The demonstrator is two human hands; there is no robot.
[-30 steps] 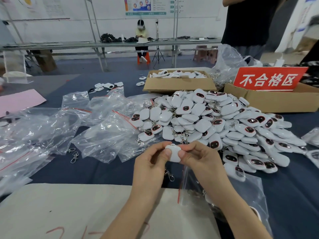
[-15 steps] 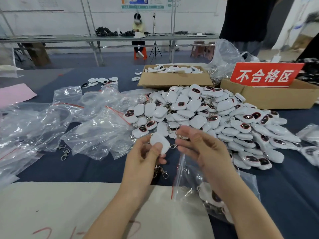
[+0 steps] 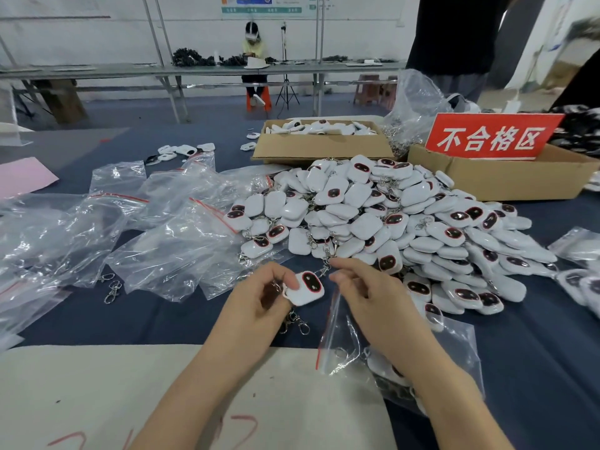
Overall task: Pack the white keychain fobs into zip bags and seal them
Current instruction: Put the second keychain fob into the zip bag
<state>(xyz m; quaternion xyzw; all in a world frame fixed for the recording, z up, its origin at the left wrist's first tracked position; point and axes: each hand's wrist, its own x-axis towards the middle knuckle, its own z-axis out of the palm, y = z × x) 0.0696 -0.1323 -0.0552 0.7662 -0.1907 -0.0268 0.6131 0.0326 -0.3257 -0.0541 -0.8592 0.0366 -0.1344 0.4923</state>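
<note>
- Hands close together, low and centre, just above the dark blue tablecloth [image 3: 535, 368].
- Our left hand [image 3: 259, 306] has its fingers curled round a white, rounded-square plastic keychain fob [image 3: 306, 287] and pinches it at its left edge. The fob's dark, red-rimmed oval face is turned up towards us.
- Below that hand dangles a silver metal clasp [image 3: 300, 324]; whether it touches the cloth, we cannot tell.
- Our right hand [image 3: 376, 300] sits just beside the fob and apart from it, fingers lightly bent. The red-striped mouth of a clear plastic zip bag [image 3: 461, 342] rises to its underside, and the hand pinches it there.
- That bag already has several white fobs in it, lying beside our right forearm.
- Beyond the fingertips we have the big heap of white fobs [image 3: 389, 216], chains tangled through it, spreading to the right.
- Left of the heap, a spread of empty clear zip bags with red strips [image 3: 168, 241]; two loose silver clasps [image 3: 112, 289] lie at its near edge.
- Behind the heap, an open brown cardboard box [image 3: 321, 146] holds more fobs. To its right, a second cardboard box [image 3: 506, 180] carries a red sign with white characters [image 3: 493, 136].
- At the far right edge, small clear bags with fobs inside [image 3: 578, 248].
- Nearest to us, a beige board with red pen marks [image 3: 97, 401] lies under both forearms.
</note>
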